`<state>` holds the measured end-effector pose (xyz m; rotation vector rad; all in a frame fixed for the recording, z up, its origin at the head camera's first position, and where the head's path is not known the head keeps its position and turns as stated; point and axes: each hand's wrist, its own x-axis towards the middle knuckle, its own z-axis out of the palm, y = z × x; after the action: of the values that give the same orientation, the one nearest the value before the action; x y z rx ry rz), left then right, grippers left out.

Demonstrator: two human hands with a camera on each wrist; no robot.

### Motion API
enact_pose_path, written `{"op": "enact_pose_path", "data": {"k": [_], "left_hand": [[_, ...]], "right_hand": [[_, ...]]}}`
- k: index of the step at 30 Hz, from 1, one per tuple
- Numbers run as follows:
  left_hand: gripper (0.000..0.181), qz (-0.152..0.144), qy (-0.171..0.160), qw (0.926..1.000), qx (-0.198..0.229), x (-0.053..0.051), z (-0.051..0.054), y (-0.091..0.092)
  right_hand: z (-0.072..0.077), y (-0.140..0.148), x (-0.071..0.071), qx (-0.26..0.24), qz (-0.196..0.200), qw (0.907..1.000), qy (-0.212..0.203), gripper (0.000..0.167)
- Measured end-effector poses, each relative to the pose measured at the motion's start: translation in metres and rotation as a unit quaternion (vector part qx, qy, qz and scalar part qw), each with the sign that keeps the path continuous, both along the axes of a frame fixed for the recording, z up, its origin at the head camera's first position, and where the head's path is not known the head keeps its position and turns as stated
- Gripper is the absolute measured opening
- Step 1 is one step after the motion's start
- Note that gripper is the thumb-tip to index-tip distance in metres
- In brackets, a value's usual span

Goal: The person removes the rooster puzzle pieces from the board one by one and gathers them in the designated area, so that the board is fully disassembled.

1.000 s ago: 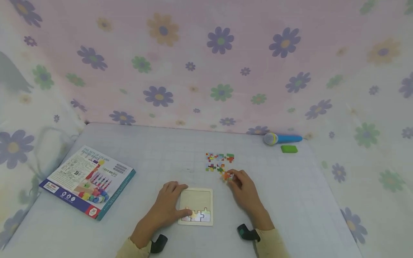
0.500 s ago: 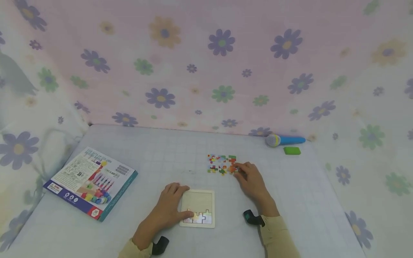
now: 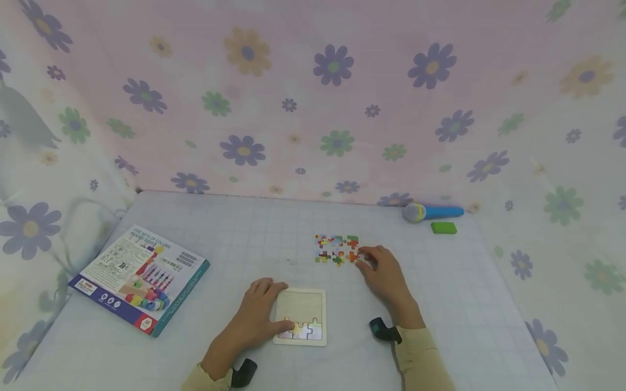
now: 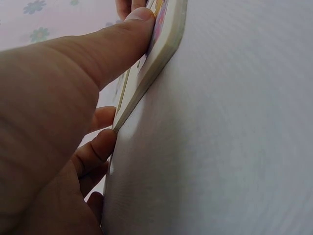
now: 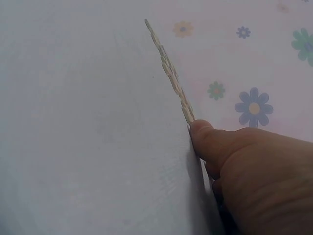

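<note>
My left hand (image 3: 254,312) holds a small square wooden puzzle board (image 3: 300,304) at its left side. In the left wrist view the thumb (image 4: 139,19) lies over the board's face, with other fingers at its edge. Joined puzzle pieces (image 3: 313,331) fill the board's lower part; bare wood shows above them. Beyond the board, several colorful loose puzzle pieces (image 3: 336,241) lie in two rows. My right hand (image 3: 386,277) pinches an orange puzzle piece (image 3: 352,257) by its right edge, at the near row's right end. The right wrist view shows the pieces (image 5: 171,73) edge-on, flat on the table.
A boxed toy set (image 3: 142,277) lies at the left of the white-covered table (image 3: 235,233). A blue toy microphone (image 3: 435,212) and a green block (image 3: 443,228) are at the back right. Flowered cloth (image 3: 293,125) hangs behind and at both sides.
My right hand has carried the orange piece from below the rows to the right end of the near row and lowered it there. The left hand stays on the board.
</note>
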<state>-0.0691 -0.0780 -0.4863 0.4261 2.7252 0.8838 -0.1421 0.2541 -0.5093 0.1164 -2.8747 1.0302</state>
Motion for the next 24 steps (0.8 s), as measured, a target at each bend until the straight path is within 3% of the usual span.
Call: {"op": "enact_pose_path", "data": {"k": [13, 24], "left_hand": [[0.081, 0.002, -0.002, 1.0, -0.002, 0.0001, -0.0017, 0.0002], [0.081, -0.003, -0.001, 1.0, 0.0, -0.0013, -0.0042, -0.0011]], "right_hand": [[0.0008, 0.0003, 0.0012, 0.002, -0.014, 0.9996, -0.026, 0.03], [0.0032, 0.0011, 0.0005, 0.009, -0.011, 0.9996, -0.024, 0.031]]}}
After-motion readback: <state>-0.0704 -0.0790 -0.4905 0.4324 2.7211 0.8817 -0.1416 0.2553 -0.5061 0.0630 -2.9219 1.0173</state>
